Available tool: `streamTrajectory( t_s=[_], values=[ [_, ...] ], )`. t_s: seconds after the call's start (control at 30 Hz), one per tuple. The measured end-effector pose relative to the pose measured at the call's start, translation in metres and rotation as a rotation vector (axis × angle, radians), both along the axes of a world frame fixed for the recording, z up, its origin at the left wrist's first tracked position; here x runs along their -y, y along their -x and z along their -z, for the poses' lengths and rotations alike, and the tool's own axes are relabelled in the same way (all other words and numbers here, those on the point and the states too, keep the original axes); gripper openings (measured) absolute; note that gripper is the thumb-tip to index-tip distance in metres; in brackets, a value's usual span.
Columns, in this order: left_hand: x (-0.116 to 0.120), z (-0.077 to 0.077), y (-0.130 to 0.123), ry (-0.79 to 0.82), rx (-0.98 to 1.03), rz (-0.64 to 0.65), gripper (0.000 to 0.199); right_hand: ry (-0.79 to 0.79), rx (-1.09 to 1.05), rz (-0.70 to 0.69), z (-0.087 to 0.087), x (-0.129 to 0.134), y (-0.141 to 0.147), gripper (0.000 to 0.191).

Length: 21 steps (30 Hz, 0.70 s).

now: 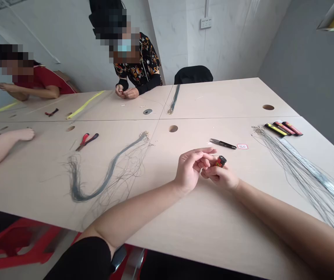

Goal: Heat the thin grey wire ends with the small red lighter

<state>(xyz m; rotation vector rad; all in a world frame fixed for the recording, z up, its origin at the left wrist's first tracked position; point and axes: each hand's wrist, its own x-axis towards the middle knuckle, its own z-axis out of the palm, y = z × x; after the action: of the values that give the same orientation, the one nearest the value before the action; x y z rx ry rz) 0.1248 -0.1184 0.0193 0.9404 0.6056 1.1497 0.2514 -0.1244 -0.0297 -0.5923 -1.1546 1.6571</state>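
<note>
My right hand (224, 178) is closed around a red and black lighter (221, 161), its top pointing up between thumb and fingers. Close against it, my left hand (187, 171) has its fingers bent together at the right hand's fingertips. Whatever is pinched there is too small to make out. Just beyond both hands lie black thread snips (223, 144), beside a small red-edged paper label (242, 146). To the left, a curved bundle of grey-green cords (110, 175) with gold-coloured ends rests on the table. Another cord bundle (289, 159) spreads out at the right.
Three lighters (285, 128) lie at the right on the table (207, 225). Red-handled pliers (86, 141) are at the left. The tabletop has round holes, one nearby (173, 128). Two co-workers sit opposite; another person's arm (0, 149) reaches in from the left.
</note>
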Motion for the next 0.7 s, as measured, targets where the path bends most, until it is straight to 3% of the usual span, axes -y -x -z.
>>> streamTrajectory(
  t_s=[0.27, 0.5, 0.7],
  values=[
    [0.0057, 0.002, -0.0033, 0.088, 0.044, -0.01, 0.022, 0.017, 0.048, -0.001, -0.006, -0.0007, -0.0026, 0.007],
    [0.0049, 0.0028, -0.0029, 0.048, 0.043, -0.011, 0.024, 0.006, 0.068, 0.005, 0.0014, -0.0014, -0.0053, 0.003],
    [0.0065, 0.006, -0.0029, -0.104, -0.082, -0.008, 0.035, 0.039, 0.016, 0.023, -0.0049, -0.0016, -0.0038, 0.004]
  ],
)
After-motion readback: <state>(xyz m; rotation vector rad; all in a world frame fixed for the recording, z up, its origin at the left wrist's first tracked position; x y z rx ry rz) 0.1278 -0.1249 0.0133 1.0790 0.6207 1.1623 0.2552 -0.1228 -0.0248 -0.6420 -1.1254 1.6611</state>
